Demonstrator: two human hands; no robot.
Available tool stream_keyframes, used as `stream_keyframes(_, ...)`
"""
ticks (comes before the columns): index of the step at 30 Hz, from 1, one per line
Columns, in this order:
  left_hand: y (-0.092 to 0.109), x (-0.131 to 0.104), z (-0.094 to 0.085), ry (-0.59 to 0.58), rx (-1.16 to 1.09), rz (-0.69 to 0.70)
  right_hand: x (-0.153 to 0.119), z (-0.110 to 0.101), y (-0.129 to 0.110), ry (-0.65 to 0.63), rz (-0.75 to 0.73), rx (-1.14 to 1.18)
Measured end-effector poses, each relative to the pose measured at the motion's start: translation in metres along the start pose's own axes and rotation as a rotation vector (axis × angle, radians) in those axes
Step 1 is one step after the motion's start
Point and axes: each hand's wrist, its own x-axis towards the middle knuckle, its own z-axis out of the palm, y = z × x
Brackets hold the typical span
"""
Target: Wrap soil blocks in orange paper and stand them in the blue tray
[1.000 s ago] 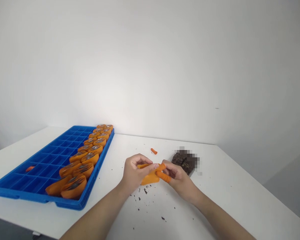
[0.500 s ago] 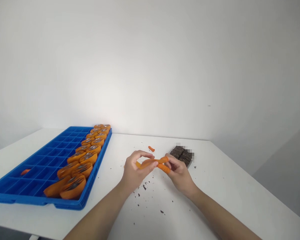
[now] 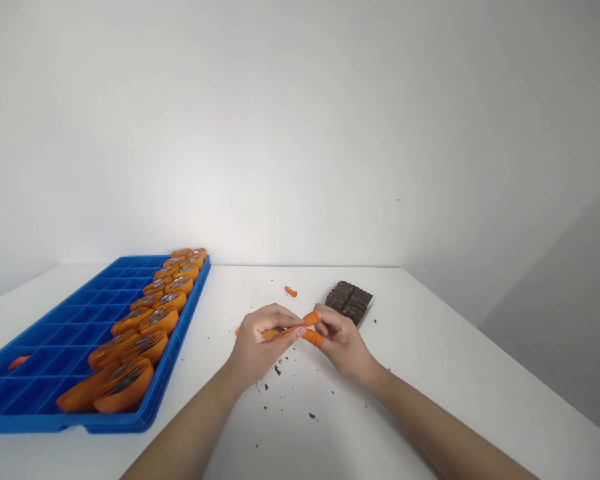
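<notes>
My left hand (image 3: 260, 340) is closed, thumb and fingers pinching a soft orange strip (image 3: 271, 334) in front of me. Opposite it, my right hand (image 3: 344, 343) is closed at the strip's other end. Orange covers that look like rubber finger cots (image 3: 313, 338) sit over the tips of its thumb and forefinger. Where the strip meets these fingertips, the exact contact is hard to make out. Past my right hand lies a dark brown ridged block (image 3: 350, 300) in two sections. A loose orange finger cot (image 3: 291, 291) rests on the table beyond my hands.
At left stands a blue compartment tray (image 3: 180, 363); orange pouches (image 3: 125, 387) with dark, shiny contents fill its right-hand columns. A small orange-red piece (image 3: 19, 362) lies in one left compartment. Dark crumbs (image 3: 313, 416) are scattered over the white table (image 3: 280, 453). A wall (image 3: 300, 133) rises behind.
The whole view has shifted, so the tray and table sit further left. My hands have come slightly closer together, and less of the orange strip shows between them.
</notes>
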Motion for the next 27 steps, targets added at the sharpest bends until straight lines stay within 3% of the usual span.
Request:
stream_keyframes(5, 0.009, -0.001, -0.002, -0.104, 0.123, -0.002, -0.004, -0.002, 0.003, -0.006, -0.017, -0.052)
stream_keyframes(11, 0.011, -0.004, 0.001, -0.136, 0.224, 0.02, -0.007, -0.006, 0.007, -0.01, -0.048, -0.107)
stream_keyframes(14, 0.006, -0.005, 0.003, -0.068, 0.289, 0.043, -0.006, -0.012, 0.008, -0.072, -0.09, -0.154)
stream_keyframes(18, -0.003, -0.003, -0.001, 0.149, 0.43, 0.009, 0.001, -0.038, 0.008, -0.156, -0.143, -0.389)
stream_keyframes(21, -0.007, -0.001, -0.006, 0.187, 0.539, 0.008, 0.008, -0.067, 0.012, -0.052, -0.01, -0.687)
stream_keyframes(24, -0.009, -0.002, -0.006, 0.143, 0.581, 0.036, 0.015, -0.093, 0.019, -0.06, 0.19, -0.879)
stream_keyframes(27, -0.009, -0.005, -0.003, 0.088, 0.586, 0.054, 0.017, -0.105, 0.025, -0.079, 0.279, -0.95)
